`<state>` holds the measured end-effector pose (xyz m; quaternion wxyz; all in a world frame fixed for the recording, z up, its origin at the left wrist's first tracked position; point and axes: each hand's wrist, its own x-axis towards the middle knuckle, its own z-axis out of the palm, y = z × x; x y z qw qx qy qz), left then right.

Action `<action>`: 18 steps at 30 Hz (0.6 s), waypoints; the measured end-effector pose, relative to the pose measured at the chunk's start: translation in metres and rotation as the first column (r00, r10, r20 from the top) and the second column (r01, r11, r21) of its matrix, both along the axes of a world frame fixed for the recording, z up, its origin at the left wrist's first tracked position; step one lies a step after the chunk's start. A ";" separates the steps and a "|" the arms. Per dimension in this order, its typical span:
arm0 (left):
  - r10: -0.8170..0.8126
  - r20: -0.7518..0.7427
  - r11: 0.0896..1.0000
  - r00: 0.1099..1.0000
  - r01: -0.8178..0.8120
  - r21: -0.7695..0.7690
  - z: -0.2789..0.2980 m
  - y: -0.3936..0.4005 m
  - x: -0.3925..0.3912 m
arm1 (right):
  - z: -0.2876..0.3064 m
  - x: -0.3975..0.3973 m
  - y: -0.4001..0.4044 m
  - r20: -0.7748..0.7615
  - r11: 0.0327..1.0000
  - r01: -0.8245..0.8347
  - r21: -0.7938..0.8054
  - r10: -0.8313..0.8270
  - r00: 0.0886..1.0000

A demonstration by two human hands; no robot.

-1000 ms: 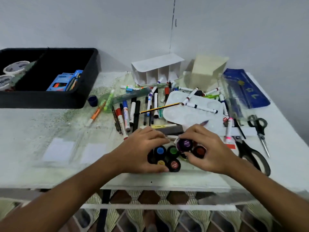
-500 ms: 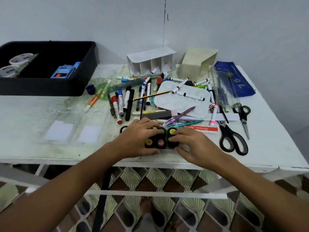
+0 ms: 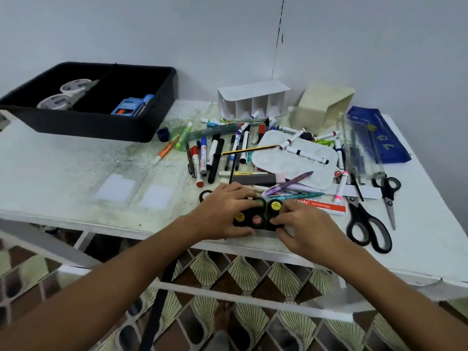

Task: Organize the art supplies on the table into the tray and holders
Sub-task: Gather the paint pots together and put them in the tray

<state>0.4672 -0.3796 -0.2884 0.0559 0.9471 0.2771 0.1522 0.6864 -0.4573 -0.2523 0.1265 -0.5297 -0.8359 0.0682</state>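
A cluster of small black paint pots [image 3: 258,218] with coloured lids sits at the table's near edge. My left hand [image 3: 222,211] curls round the cluster from the left, and my right hand [image 3: 304,229] curls round it from the right. A black tray [image 3: 101,125] stands at the back left, holding two tape rolls [image 3: 64,93] and a blue box [image 3: 131,106]. A white divided holder [image 3: 253,102] and a beige holder [image 3: 321,105] stand at the back. Markers and pens [image 3: 215,155] lie scattered in the middle.
A white palette [image 3: 298,160] lies right of the pens, with a clear case [image 3: 359,148] and a blue pouch [image 3: 382,135] beyond. Two pairs of scissors [image 3: 367,224] lie at the right. An orange ruler [image 3: 324,205] and a small black tape roll [image 3: 205,195] lie near my hands.
Both hands have drawn the pots together into a tight cluster and pulled it toward the table's near edge. My view has shifted back and to the left.
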 end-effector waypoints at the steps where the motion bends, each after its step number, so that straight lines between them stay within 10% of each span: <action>1: 0.002 -0.003 1.000 1.000 -0.002 -0.009 0.001 0.000 0.000 | 0.006 -0.002 0.004 0.045 0.999 0.011 -0.034 -0.010 0.999; 18: 0.503 0.037 0.859 0.864 -0.494 -0.134 0.004 0.052 -0.179 | 0.016 -0.157 0.168 -0.328 0.995 -0.097 -0.030 0.082 0.941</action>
